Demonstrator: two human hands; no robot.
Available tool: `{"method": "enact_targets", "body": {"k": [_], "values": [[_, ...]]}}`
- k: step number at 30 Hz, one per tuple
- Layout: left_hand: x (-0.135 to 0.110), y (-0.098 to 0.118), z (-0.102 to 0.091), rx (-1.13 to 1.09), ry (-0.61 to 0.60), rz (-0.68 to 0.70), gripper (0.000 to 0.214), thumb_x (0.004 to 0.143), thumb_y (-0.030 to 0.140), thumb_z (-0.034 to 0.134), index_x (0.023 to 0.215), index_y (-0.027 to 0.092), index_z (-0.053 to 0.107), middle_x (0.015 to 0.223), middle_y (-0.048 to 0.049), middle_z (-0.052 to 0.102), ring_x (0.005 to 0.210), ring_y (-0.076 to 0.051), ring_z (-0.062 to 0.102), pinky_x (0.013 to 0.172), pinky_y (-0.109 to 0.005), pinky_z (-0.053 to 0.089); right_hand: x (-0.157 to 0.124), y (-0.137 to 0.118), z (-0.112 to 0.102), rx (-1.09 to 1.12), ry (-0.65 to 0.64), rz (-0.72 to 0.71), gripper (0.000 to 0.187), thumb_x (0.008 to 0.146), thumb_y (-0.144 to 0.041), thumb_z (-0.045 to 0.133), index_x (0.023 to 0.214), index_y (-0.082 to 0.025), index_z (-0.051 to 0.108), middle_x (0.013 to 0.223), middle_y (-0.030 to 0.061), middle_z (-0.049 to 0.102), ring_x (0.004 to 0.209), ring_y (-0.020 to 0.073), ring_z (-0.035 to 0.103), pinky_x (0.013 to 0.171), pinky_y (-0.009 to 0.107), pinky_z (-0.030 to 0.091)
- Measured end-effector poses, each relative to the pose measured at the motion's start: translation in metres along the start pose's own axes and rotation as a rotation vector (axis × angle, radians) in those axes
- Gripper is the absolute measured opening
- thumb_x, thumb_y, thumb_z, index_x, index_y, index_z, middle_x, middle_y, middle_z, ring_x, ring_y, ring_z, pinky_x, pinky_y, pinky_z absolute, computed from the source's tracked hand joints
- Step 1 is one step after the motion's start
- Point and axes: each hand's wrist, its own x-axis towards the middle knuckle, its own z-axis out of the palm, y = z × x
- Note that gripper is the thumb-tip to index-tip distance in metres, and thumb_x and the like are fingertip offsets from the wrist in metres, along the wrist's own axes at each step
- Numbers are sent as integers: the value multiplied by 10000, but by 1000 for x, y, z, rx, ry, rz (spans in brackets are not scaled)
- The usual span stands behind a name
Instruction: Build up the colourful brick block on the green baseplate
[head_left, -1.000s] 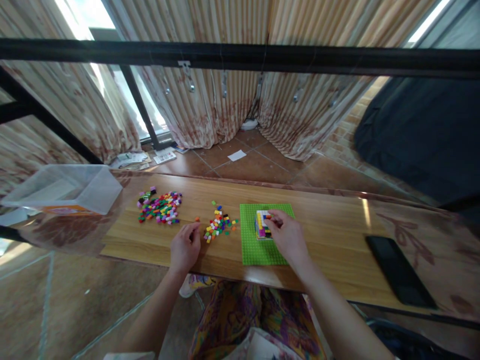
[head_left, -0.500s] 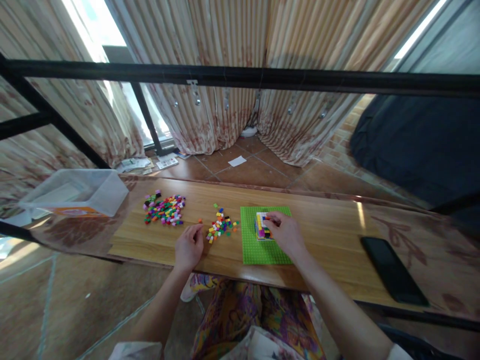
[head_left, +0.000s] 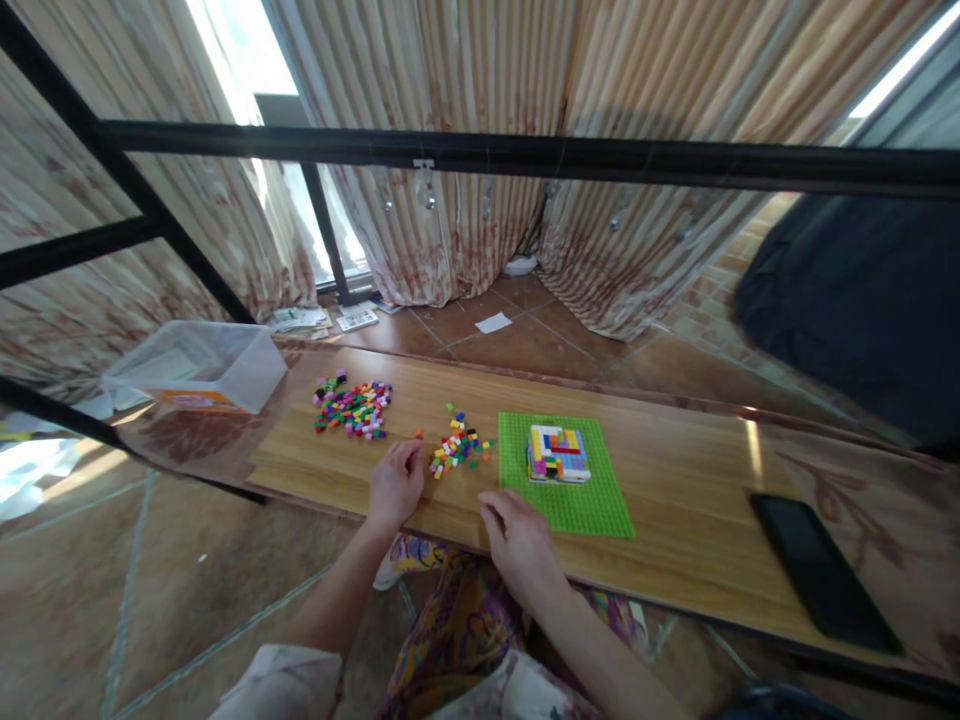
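On the green baseplate (head_left: pixel 581 512) stands a low, multicoloured block of toy bricks (head_left: pixel 559 456), its top partly filled with white, red, yellow and blue pieces. My right hand (head_left: pixel 517 540) is off the plate's lower left corner, fingers curled in; what they hold, if anything, does not show. Beside a small spread of loose bricks (head_left: pixel 457 450), my left hand (head_left: pixel 397 485) rests near the board's front edge. Its fingertips are pressed together, and anything between them is too small to make out. Farther left lies a bigger pile of bricks (head_left: pixel 354 408).
A clear plastic box (head_left: pixel 247 375) stands at the left end of the wooden board (head_left: pixel 675 480). A dark phone (head_left: pixel 825 570) lies toward the right end. Behind the board runs a black metal rail (head_left: pixel 525 155) in front of striped curtains (head_left: pixel 480 80).
My right hand has left the brick block and moved left and toward me, uncovering its top. My left hand stays by the small pile. The view has shifted a little.
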Motion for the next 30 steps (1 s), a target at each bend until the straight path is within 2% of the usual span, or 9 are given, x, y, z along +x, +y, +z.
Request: {"method": "enact_targets", "body": {"k": [6,11,19,24,30], "values": [[0,0,1,-20,-11,-12,247,859,189,443,967,184,664,934,-80,705,885,-207,659,812,-337,522,28,10,16,-203,47,68,241,916,-166,431,1011,-168,652,951,89,652,887,202,619,818,316,466],[-1,0,2,-31,-12,-28,250,866,188,438,978,184,662,970,-86,701,925,-214,654,843,-347,518,47,9,26,-275,-25,45,229,915,-166,449,1035,-168,644,996,96,637,916,211,603,835,322,456],[0,-1,2,-22,-21,-22,251,869,182,438,984,175,660,965,-90,701,914,-218,655,827,-345,516,59,7,33,-374,-132,39,208,918,-129,452,871,-181,648,933,87,625,875,192,593,779,289,441],[1,-2,1,-5,-19,-9,250,873,200,436,978,177,662,950,-84,705,893,-209,658,811,-330,515,43,2,21,-222,-95,18,194,903,-133,468,835,-177,644,852,59,627,820,169,597,755,267,433],[2,-6,2,-6,-15,1,268,878,244,430,974,167,668,958,-96,710,895,-224,665,810,-345,520,20,8,-20,89,72,128,167,859,-200,512,887,-192,676,831,32,672,754,151,624,705,262,455]]}}
